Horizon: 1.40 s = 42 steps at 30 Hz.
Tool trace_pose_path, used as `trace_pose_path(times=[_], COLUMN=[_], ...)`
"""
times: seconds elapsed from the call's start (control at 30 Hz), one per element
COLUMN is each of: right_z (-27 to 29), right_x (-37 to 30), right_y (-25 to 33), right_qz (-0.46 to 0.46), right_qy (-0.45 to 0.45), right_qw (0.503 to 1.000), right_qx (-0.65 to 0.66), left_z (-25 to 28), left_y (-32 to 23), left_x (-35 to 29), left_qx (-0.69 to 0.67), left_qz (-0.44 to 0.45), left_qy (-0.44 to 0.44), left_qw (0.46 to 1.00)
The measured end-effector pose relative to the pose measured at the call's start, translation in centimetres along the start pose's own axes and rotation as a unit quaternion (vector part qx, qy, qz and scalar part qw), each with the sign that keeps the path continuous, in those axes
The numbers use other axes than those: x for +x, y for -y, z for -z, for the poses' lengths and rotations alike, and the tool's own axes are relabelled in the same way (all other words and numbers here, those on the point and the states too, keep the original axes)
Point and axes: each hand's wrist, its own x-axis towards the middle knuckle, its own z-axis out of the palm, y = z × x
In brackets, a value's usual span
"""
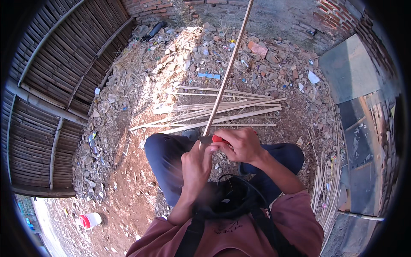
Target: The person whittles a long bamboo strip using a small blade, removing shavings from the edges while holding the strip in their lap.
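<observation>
A long, narrow bamboo strip (225, 81) slants up and away from my hands toward the brick wall. Its near end sits in my left hand (196, 163), whose fingers are closed round it. My right hand (240, 144) grips a knife by its red handle (218, 139). The short, dark blade (206, 139) lies against the strip just beyond my left fingertips, and my right thumb is close to the left one. Just past my bent knees, several pale bamboo strips (248, 113) lie in a loose pile on the ground.
Rubble and litter (205, 51) cover the ground ahead, up to a brick wall (214, 10). A bamboo-slat wall (55, 55) stands at left. At right are leaning panels (351, 68) and more thin strips (323, 188). A pale container with a red lid (90, 220) lies at lower left.
</observation>
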Motion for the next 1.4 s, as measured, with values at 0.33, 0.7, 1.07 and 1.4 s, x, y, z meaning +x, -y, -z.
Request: trace_pose_path(times=[0.33,0.7,1.07,1.4], right_z=[-0.2,-1.4,1.8,4.0], right_x=[0.1,-0.6,1.1,0.8], right_y=[0.9,0.8,-1.4,-4.1], right_qz=[-0.029,-0.048,-0.110,-0.216], right_qy=[0.002,-0.040,-0.073,-0.154], right_qw=[0.998,0.993,0.985,0.963], right_qx=[-0.055,-0.096,-0.112,-0.043], left_z=[0.2,-0.2,0.0,0.6], left_y=[0.3,0.4,0.8,1.0], left_x=[0.4,0.6,-0.1,-1.3], left_qx=[0.087,0.086,0.159,0.072], left_qz=[0.011,0.072,0.082,0.050], left_qy=[0.001,-0.037,0.020,0.075], left_qw=[0.996,0.993,0.984,0.993])
